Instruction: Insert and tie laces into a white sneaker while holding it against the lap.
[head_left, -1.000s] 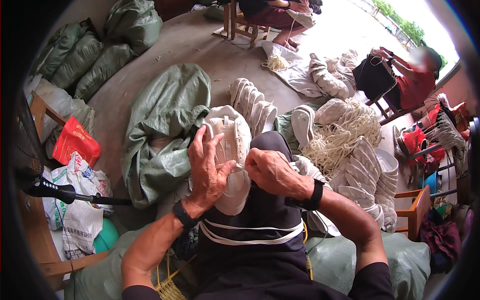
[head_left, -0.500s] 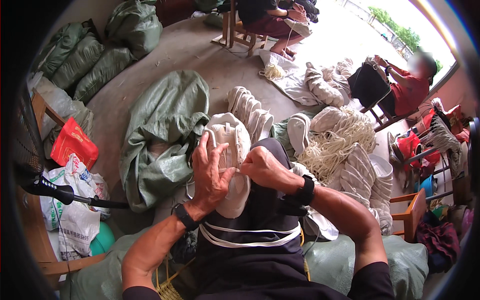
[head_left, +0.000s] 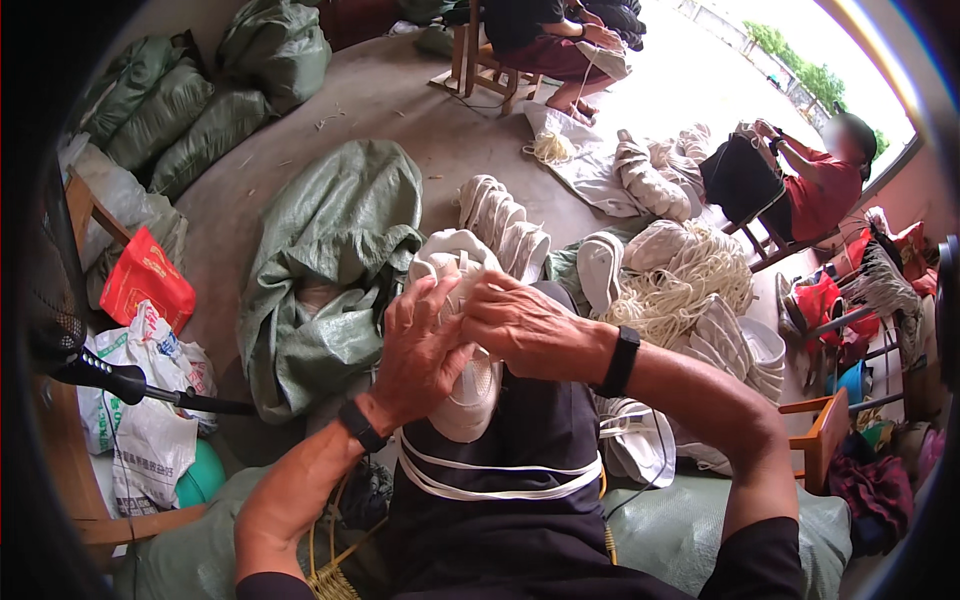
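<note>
A cream sneaker (head_left: 466, 408) rests on my lap, its toe pointing toward me. My left hand (head_left: 422, 350) is closed against the shoe's upper, fingers bent over its left side and the thumb toward the middle. From the right, my right hand (head_left: 515, 322) reaches across the lacing area with its fingertips pinched together. What lies between those fingertips is hidden, and the hands cover most of the eyelets and tongue. Across my thighs run several loose white shoelaces (head_left: 500, 491).
A green woven sack (head_left: 330, 250) slumps ahead on the left. Stacked cream shoes (head_left: 500, 230) stand beyond my knee; a heap of laces (head_left: 680, 290) lies on the right. Two people sit farther off. A black fan (head_left: 110, 378) juts in at left, near a red bag (head_left: 150, 280).
My right hand has moved from the shoe's right edge, where it was a fist, to over the middle of the shoe. My left fingers have bent inward, and both hands are closer together.
</note>
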